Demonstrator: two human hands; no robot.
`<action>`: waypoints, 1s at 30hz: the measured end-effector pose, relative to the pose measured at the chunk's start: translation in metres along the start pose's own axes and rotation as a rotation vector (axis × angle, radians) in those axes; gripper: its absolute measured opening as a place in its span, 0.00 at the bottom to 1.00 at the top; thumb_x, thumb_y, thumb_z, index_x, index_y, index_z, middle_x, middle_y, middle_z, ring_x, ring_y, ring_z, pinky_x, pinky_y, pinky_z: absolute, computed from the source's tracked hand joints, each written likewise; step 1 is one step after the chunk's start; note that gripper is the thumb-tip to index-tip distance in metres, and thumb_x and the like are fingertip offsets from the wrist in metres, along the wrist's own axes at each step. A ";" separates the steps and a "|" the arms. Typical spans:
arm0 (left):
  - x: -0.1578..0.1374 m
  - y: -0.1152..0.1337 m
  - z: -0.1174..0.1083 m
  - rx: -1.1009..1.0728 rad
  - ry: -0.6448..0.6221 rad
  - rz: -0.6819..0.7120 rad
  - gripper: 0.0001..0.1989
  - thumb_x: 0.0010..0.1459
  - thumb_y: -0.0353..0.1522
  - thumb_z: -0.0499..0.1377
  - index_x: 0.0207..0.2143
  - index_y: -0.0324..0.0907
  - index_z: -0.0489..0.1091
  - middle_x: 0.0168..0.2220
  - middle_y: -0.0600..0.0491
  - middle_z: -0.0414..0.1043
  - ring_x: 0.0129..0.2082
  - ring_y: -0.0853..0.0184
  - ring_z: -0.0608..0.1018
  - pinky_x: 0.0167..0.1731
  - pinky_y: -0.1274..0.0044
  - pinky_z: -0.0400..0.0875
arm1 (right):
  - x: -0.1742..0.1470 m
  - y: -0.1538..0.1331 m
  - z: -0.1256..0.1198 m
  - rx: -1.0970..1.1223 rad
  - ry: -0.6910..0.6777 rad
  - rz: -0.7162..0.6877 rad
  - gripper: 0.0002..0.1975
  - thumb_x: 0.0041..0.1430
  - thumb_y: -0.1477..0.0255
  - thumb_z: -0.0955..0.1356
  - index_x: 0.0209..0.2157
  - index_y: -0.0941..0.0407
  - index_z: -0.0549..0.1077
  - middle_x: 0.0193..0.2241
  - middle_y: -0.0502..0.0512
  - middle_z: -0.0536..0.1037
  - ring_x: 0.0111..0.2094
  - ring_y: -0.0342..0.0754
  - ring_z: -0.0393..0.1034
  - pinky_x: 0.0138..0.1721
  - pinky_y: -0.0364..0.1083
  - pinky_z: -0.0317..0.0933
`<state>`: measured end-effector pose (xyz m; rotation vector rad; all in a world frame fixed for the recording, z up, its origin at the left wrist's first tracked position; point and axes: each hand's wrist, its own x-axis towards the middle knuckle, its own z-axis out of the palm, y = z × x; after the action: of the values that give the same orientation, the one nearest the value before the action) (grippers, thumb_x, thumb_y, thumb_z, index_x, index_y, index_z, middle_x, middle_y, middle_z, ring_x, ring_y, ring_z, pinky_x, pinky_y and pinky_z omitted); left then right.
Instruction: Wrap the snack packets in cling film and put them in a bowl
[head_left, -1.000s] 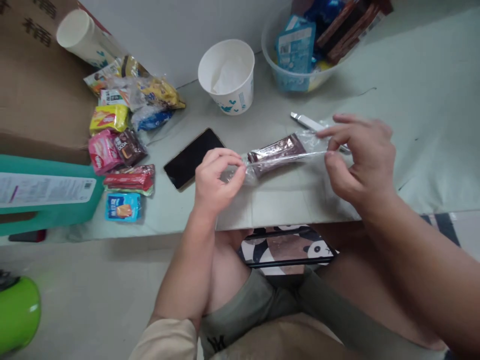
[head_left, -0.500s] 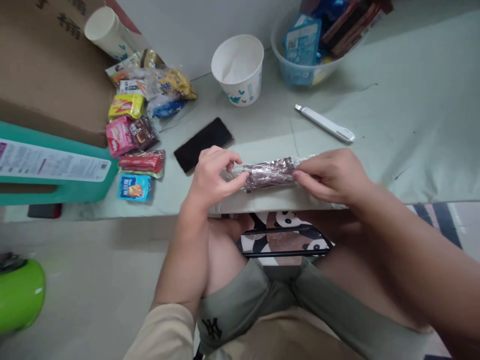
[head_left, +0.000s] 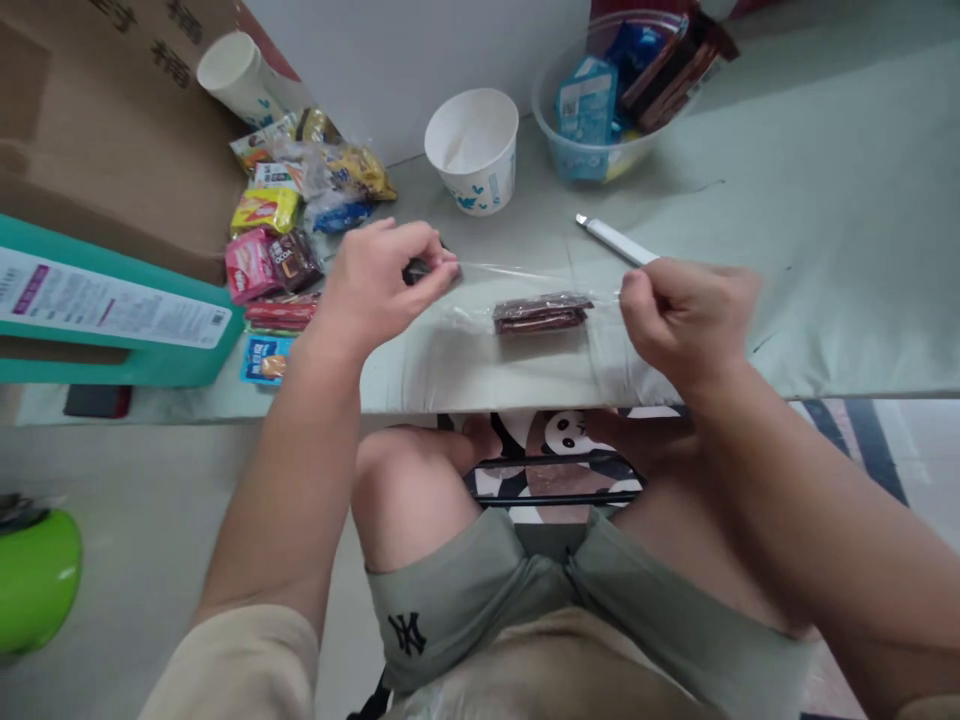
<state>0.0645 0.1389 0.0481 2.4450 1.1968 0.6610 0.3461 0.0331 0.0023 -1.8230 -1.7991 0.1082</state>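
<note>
Clear plastic wrap (head_left: 517,275) is stretched taut between my two hands above the table's near edge. Inside or against it, midway, sit brown wrapped snack bars (head_left: 541,315); whether the wrap fully encloses them I cannot tell. My left hand (head_left: 386,275) pinches one end of the wrap between thumb and fingers. My right hand (head_left: 686,310), closed in a fist and slightly blurred, grips the other end. A white utility knife (head_left: 615,241) lies just behind the right hand, its rear part covered. The black phone (head_left: 415,270) is mostly hidden by my left hand.
A white paper cup (head_left: 472,160) and a clear plastic tub (head_left: 551,120) of packets stand at the back. Several small snack packets (head_left: 264,212) are grouped at left beside a cardboard box (head_left: 127,130). The table's front edge (head_left: 480,410) runs above my knees.
My hands have moved apart, pulling the plastic wrap tight around or over the brown bars. The left hand shifted left and up, now covering most of the phone; the right covers the knife's end.
</note>
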 end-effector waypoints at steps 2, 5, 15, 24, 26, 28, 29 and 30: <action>-0.005 0.008 -0.001 0.009 0.126 0.062 0.07 0.58 0.36 0.65 0.28 0.46 0.71 0.30 0.55 0.79 0.34 0.64 0.82 0.41 0.69 0.76 | -0.002 0.003 -0.005 0.014 0.015 -0.019 0.21 0.65 0.66 0.61 0.17 0.52 0.56 0.15 0.51 0.55 0.21 0.47 0.56 0.26 0.48 0.50; -0.031 0.020 0.003 0.005 0.233 0.126 0.06 0.57 0.32 0.64 0.27 0.47 0.71 0.30 0.56 0.80 0.29 0.67 0.81 0.33 0.72 0.76 | -0.006 0.005 -0.012 0.052 -0.042 -0.085 0.20 0.64 0.65 0.61 0.18 0.52 0.64 0.14 0.52 0.59 0.21 0.47 0.57 0.26 0.48 0.51; -0.149 0.028 0.033 -0.029 -0.076 -0.103 0.05 0.59 0.32 0.62 0.29 0.45 0.74 0.27 0.56 0.81 0.25 0.67 0.81 0.28 0.75 0.75 | -0.015 -0.008 -0.012 -0.174 -0.710 -0.137 0.19 0.65 0.61 0.61 0.30 0.52 0.79 0.22 0.55 0.76 0.21 0.47 0.61 0.25 0.46 0.44; -0.042 0.002 0.060 0.031 0.213 -0.159 0.19 0.45 0.31 0.72 0.41 0.47 0.74 0.59 0.45 0.72 0.63 0.48 0.70 0.61 0.59 0.69 | -0.018 -0.004 0.015 -0.156 -0.245 0.108 0.26 0.64 0.65 0.64 0.61 0.58 0.71 0.33 0.63 0.80 0.33 0.59 0.73 0.35 0.54 0.63; -0.023 -0.003 0.065 -0.029 0.238 -0.172 0.11 0.48 0.31 0.71 0.34 0.46 0.73 0.55 0.46 0.74 0.59 0.49 0.73 0.60 0.59 0.69 | -0.018 -0.009 0.021 -0.095 -0.206 0.012 0.26 0.64 0.64 0.65 0.60 0.60 0.70 0.44 0.69 0.79 0.43 0.62 0.74 0.41 0.57 0.67; -0.013 -0.005 0.068 -0.121 0.268 -0.211 0.08 0.52 0.32 0.69 0.29 0.45 0.71 0.47 0.47 0.77 0.53 0.54 0.77 0.57 0.62 0.72 | -0.017 -0.015 0.029 -0.016 -0.216 -0.141 0.25 0.64 0.63 0.65 0.59 0.60 0.70 0.52 0.71 0.76 0.51 0.65 0.72 0.49 0.60 0.67; -0.011 -0.005 0.068 -0.185 0.281 -0.237 0.08 0.54 0.32 0.68 0.28 0.45 0.69 0.43 0.49 0.77 0.49 0.57 0.79 0.54 0.65 0.74 | -0.017 -0.018 0.034 0.021 -0.241 -0.210 0.26 0.63 0.63 0.65 0.60 0.59 0.70 0.55 0.70 0.74 0.54 0.65 0.70 0.53 0.61 0.66; -0.010 -0.005 0.068 -0.263 0.289 -0.272 0.09 0.56 0.33 0.67 0.27 0.45 0.68 0.40 0.50 0.77 0.45 0.61 0.80 0.50 0.68 0.75 | -0.016 -0.021 0.038 0.046 -0.269 -0.256 0.27 0.62 0.63 0.66 0.61 0.58 0.69 0.57 0.69 0.73 0.56 0.66 0.69 0.55 0.62 0.64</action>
<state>0.0927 0.1268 -0.0134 1.9729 1.4145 1.0396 0.3094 0.0292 -0.0259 -1.5906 -2.1816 0.3059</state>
